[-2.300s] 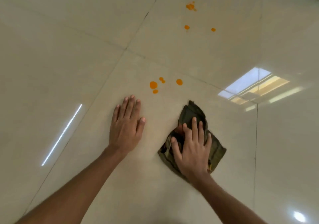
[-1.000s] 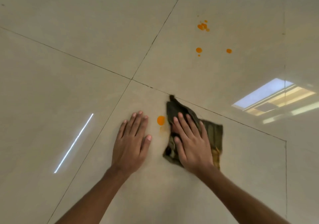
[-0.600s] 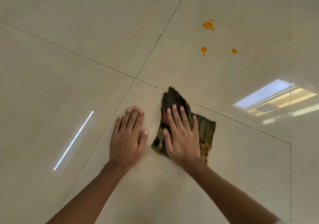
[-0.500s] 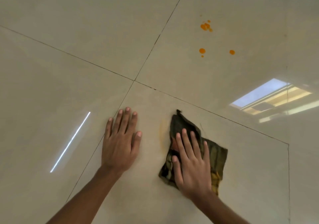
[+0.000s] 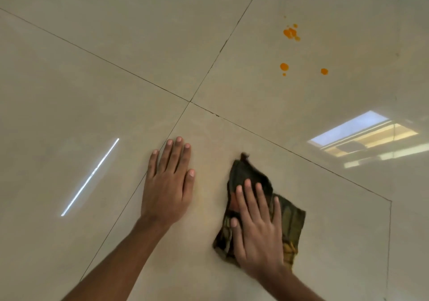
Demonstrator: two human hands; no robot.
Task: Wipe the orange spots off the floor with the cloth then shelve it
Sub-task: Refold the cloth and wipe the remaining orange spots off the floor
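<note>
A dark olive folded cloth lies on the glossy beige tile floor. My right hand presses flat on top of it, fingers spread, covering its middle. My left hand rests flat on the bare tile to the left of the cloth, holding nothing. A faint orange smear shows between the two hands. Further away on the neighbouring tile sit a cluster of orange spots, one spot below it and one to the right.
Dark grout lines cross at a tile corner just beyond my hands. A bright window reflection glares on the floor at the right, and a thin light streak at the left. No shelf is in view.
The near group of orange spots has been wiped away, leaving a faint smear. My right hand slid the cloth forward over them and back toward me. My left hand stayed flat.
</note>
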